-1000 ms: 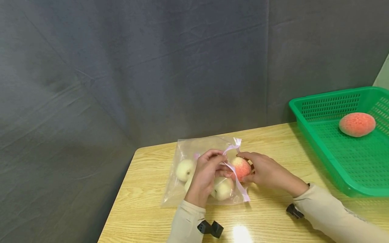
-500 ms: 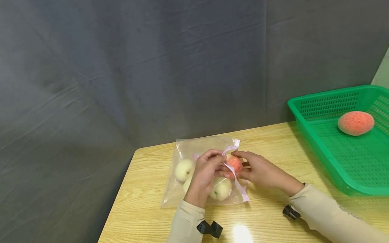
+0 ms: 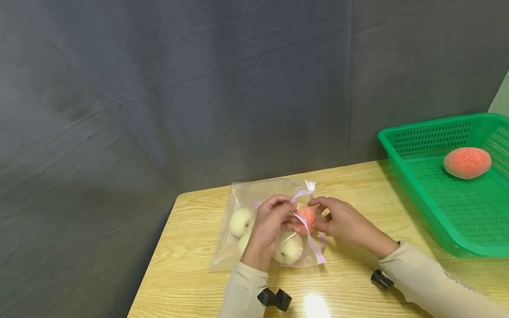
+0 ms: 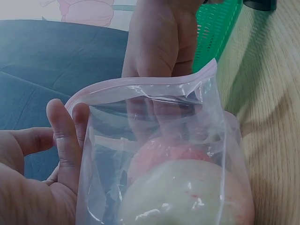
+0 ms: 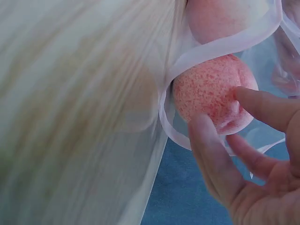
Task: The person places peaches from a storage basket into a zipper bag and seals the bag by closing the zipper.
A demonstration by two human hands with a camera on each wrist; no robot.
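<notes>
A clear zip bag (image 3: 254, 190) with a pinkish-white zip strip lies on the table, its mouth facing right. Several pale peaches (image 3: 240, 222) are inside it. My left hand (image 3: 271, 225) holds the edge of the bag's mouth, with fingers at the zip strip. A speckled red peach (image 5: 213, 91) sits just inside the mouth. Against its outer side rest the fingertips of my right hand (image 3: 339, 221), spread and fairly straight rather than wrapped round it. In the left wrist view, the right fingers show through the plastic, and a pale peach (image 4: 178, 197) partly hides the red one.
A green perforated basket (image 3: 417, 190) stands on the right of the table, with an oblong orange-red fruit-like object (image 3: 467, 163) in it. The wooden table (image 3: 175, 260) ends at the left and back, where a dark grey cloth (image 3: 238, 88) hangs.
My right hand has moved the red peach left through the bag's mouth, and its fingers have spread from their hold. The left hand has stayed at the bag's edge.
</notes>
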